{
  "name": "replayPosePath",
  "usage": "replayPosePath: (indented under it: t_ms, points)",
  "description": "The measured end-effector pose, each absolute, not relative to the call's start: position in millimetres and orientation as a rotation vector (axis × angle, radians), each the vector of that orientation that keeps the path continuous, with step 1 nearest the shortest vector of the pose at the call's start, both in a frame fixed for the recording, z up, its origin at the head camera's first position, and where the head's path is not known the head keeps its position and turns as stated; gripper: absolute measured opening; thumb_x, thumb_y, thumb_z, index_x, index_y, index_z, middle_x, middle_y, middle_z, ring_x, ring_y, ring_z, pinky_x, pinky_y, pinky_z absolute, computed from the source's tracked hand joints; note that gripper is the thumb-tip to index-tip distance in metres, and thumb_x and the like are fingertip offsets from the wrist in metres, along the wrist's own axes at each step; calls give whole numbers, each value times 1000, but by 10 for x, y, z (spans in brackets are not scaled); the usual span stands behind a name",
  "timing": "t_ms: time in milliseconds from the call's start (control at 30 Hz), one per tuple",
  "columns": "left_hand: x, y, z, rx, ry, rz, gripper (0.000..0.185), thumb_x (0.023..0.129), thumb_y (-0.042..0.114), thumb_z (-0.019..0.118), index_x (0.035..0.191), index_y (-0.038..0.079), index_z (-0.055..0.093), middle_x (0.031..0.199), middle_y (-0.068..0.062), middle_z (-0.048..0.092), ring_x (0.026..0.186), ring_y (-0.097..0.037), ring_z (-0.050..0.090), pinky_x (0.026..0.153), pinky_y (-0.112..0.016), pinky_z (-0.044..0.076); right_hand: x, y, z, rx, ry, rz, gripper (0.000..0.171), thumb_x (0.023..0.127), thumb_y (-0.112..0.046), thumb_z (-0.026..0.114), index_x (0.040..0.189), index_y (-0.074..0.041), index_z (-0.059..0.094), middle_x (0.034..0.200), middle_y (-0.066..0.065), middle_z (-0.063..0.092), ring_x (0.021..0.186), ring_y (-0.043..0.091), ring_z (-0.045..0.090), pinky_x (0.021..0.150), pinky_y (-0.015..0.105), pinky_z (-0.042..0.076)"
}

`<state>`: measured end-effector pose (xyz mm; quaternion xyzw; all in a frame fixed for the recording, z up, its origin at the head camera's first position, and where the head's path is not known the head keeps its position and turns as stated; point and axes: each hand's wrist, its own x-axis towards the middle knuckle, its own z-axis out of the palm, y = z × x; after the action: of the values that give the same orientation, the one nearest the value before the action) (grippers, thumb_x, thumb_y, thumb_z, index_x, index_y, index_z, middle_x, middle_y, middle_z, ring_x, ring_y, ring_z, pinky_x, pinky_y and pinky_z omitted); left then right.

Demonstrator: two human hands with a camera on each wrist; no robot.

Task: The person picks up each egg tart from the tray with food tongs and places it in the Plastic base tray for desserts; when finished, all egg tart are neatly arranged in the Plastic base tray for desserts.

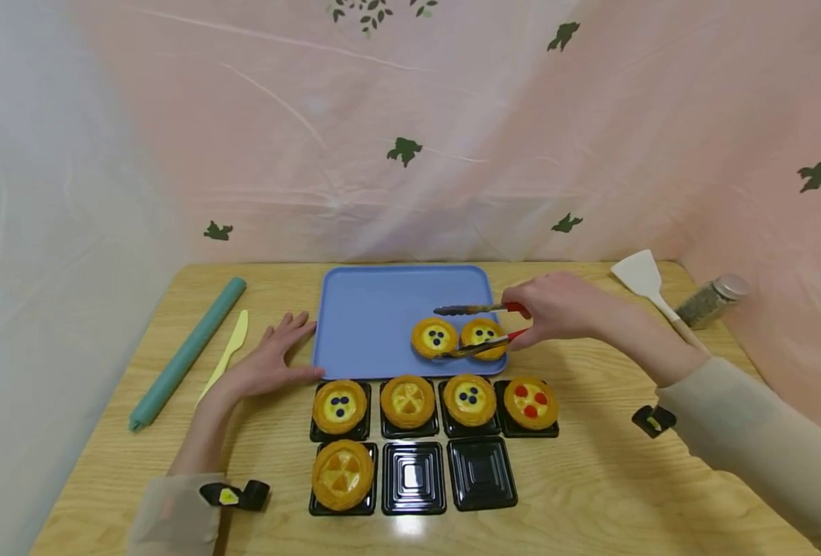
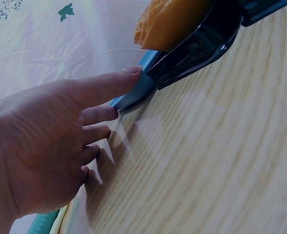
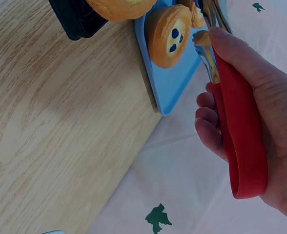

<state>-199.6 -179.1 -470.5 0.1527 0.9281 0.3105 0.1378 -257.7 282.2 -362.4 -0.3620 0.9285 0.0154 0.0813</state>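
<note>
My right hand (image 1: 563,307) grips a pair of tongs (image 3: 241,131) by their red handles. The tongs' metal arms are spread apart over the right part of a blue tray (image 1: 368,316). Two tarts with blueberry-like dots lie there, a left tart (image 1: 432,337) and a right tart (image 1: 476,330); the lower arm passes in front of both. Whether the tongs touch either one, I cannot tell. At the tray's left edge, my left hand (image 1: 271,364) rests with fingers spread, thumb and fingertips against the rim. In the left wrist view that thumb (image 2: 109,85) touches the tray's corner.
In front of the tray stand black square holders, several with tarts, such as a red-dotted tart (image 1: 531,403); a front holder (image 1: 413,479) and its neighbour hold nothing. A teal rolling pin (image 1: 188,355) and yellow knife (image 1: 229,347) lie left; a white spatula (image 1: 639,274) and shaker jar (image 1: 712,301) lie right.
</note>
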Motion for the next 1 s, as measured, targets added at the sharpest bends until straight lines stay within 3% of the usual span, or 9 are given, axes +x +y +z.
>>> replayPosePath:
  t_ms: [267,1000]
  points:
    - [-1991,-1792,-4694,434,2682,897,95,92,49,73,163,5,27,173,-22,8,161,-45,-5,128,-67,-5,-2561,2777,-3637,-1092,2768,55,52,77,-54,86,102,-12,70,77,-3,65,66,11,50,61,27,42]
    - [-2016,-1805,-4715,444,2678,907,95,91,47,74,162,4,28,173,-23,9,161,-45,-5,128,-67,-5,-2541,2753,-3672,-1148,2771,58,48,80,-51,84,104,-12,70,75,-6,64,64,10,51,59,27,42]
